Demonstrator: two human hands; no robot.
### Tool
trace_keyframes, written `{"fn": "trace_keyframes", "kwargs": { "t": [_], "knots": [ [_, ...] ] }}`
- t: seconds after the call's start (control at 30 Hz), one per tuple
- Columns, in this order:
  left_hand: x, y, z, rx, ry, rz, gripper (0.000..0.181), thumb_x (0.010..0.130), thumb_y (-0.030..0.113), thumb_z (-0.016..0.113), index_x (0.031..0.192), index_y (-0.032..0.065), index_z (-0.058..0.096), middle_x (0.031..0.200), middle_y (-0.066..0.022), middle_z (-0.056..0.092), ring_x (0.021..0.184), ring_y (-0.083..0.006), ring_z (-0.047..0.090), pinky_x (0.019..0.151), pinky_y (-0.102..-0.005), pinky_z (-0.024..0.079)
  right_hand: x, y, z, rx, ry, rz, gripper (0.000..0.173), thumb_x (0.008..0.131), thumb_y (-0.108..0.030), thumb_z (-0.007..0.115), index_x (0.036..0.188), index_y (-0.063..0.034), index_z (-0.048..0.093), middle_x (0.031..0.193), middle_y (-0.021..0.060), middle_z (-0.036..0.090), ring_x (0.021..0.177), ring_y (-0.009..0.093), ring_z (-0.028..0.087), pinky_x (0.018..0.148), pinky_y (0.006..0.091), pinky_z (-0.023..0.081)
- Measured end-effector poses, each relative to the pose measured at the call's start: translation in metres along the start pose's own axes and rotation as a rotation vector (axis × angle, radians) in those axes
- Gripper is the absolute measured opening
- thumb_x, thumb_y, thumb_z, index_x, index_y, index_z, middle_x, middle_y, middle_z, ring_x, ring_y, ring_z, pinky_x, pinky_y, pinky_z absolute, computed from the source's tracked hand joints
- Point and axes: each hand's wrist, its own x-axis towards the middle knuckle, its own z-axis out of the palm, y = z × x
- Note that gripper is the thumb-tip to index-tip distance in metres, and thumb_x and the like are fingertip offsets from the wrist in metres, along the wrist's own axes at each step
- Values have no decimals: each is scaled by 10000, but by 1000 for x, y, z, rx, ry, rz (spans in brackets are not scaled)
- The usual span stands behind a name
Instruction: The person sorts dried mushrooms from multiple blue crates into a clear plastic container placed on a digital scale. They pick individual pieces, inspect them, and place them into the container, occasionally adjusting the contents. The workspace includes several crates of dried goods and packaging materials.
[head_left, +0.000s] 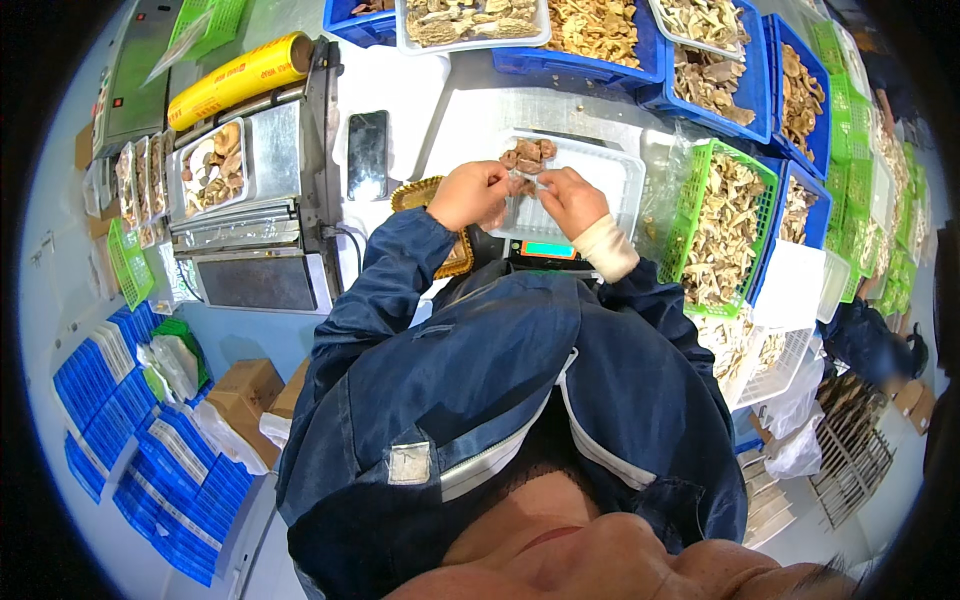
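Note:
A shallow white plastic tray (604, 196) rests on a digital scale (517, 251) with a lit display, just in front of my body. Brown dried mushroom pieces (529, 155) lie heaped near the tray's far left corner. Over its left part, my left hand (474, 193) pinches a small brown mushroom piece (519, 185) between thumb and fingers. My right hand (573, 201), with a beige band at the wrist, meets it from the other side, fingertips pinched at the same piece. Partly hidden behind my left forearm is a gold-coloured tray (415, 196).
A smartphone (367, 155) lies left of the hands. Farther left stands a wrapping machine (274, 142) bearing a yellow film roll (240, 79) and a filled mushroom tray (214, 166). Blue crates (577, 61) line the back; a green basket (679, 214) of sliced mushrooms stands right. Another person (862, 337) is far right.

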Motion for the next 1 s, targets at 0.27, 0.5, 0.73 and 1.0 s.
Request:
{"fn": "trace_keyframes", "kwargs": {
  "t": [0.27, 0.5, 0.73, 1.0],
  "knots": [
    [-4, -29, 4, -564, -121, -117, 164, 911, 167, 583, 944, 14, 630, 788, 30, 615, 648, -29, 518, 572, -185, 425, 5, -22, 6, 160, -19, -103, 252, 806, -144, 630, 1049, -97, 582, 905, 85, 602, 796, 259, 628, 659, 344, 509],
    [-3, -13, 8, -503, 143, -68, 123, 906, 154, 575, 899, 32, 583, 713, 17, 580, 585, -40, 497, 523, -201, 406, 18, -12, 18, 13, 60, -69, 188, 811, -172, 617, 979, -91, 595, 897, 82, 610, 809, 287, 620, 658, 373, 502],
    [-21, -15, 1, -213, 228, -68, 132, 853, 167, 605, 848, 40, 574, 685, -88, 593, 537, -229, 592, 512, -334, 466, -2, 5, 9, -38, 76, 9, 147, 806, -200, 627, 914, -101, 610, 863, 70, 604, 764, 290, 617, 647, 378, 505],
    [-8, 6, 14, 530, 330, 227, 134, 790, 178, 649, 812, 54, 604, 792, -115, 607, 679, -318, 613, 601, -403, 503, 4, 1, 22, -221, 35, -10, 190, 782, -247, 662, 868, -111, 560, 825, 65, 614, 743, 275, 625, 613, 380, 503]
  ]
}}
